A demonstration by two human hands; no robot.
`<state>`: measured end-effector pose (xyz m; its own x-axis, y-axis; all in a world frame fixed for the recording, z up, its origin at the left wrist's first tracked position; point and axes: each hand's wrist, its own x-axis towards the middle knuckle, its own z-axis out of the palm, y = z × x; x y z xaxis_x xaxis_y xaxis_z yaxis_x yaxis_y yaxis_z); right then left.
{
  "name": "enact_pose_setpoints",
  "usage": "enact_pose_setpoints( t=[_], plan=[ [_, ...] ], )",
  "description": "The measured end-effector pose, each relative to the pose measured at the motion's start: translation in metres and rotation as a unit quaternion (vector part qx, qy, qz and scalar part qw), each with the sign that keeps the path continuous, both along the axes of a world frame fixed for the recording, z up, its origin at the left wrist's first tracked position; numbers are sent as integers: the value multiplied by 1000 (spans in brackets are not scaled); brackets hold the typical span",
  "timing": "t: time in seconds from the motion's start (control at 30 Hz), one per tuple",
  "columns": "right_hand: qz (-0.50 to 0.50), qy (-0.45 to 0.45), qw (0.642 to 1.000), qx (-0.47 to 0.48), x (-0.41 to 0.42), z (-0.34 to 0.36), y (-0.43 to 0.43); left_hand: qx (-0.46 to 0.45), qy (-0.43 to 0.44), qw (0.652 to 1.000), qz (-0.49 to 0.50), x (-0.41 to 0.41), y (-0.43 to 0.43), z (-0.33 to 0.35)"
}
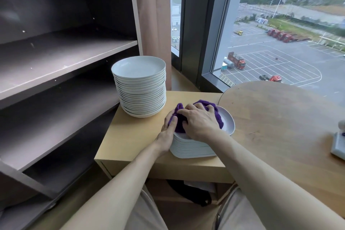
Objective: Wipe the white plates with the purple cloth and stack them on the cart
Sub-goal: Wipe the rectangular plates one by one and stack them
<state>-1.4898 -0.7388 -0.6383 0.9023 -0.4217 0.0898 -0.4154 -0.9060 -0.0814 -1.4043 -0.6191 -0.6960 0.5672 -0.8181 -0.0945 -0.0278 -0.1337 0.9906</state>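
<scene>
Down on the low wooden counter (pixel 130 136), both hands are working the same spot, right on top of the low stack (pixel 192 148) of white plates near the front edge. The purple cloth (pixel 218 116) is bunched up into a thick, fuzzy deep-violet wad, and it covers most of the top plate (pixel 227 120). That plate sits tilted on the pile, its pale rim poking out to the right with a faint lilac tint. The right hand (pixel 200 124) is planted over the middle of the cloth, fingers spread and curled down into the fabric, gripping it against the plate. The left hand (pixel 168 132) comes in from the left side of the pile, thumb laid along the cloth and fingers wrapped round its far-left fold. Whether the plate's rim is in that grip too, I cannot tell. The plates beneath look smooth, matte white, with rounded corners, stacked neatly and flush. Just behind and to the left, well clear of the hands, stands the tall stack (pixel 141 95) of round white plates, rims lined up and the uppermost one showing a shallow, clean bowl. Off to the left is a grey shelf unit (pixel 65 50) with bare boards. To the right, a round wooden counter (pixel 280 117) overlaps the low one's corner, close beside the tilted plate. Beyond it a window (pixel 280 43) looks out over a car park.
</scene>
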Motion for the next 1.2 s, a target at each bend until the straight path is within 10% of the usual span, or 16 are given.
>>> enact_pose_setpoints(
  t=[0.23, 0.8, 1.2],
  plan=[
    [50, 28, 998, 7, -24, 5, -1, 16, -9, 1000, 4, -1, 3, 4],
    [-206, 18, 978, -27, -50, 8, -57, 31, 1, 1000, 0, 0, -1, 3],
    [-38, 31, 994, -94, -13, -1, -25, 32, 9, 999, -19, 1, 1, 12]
  ],
)
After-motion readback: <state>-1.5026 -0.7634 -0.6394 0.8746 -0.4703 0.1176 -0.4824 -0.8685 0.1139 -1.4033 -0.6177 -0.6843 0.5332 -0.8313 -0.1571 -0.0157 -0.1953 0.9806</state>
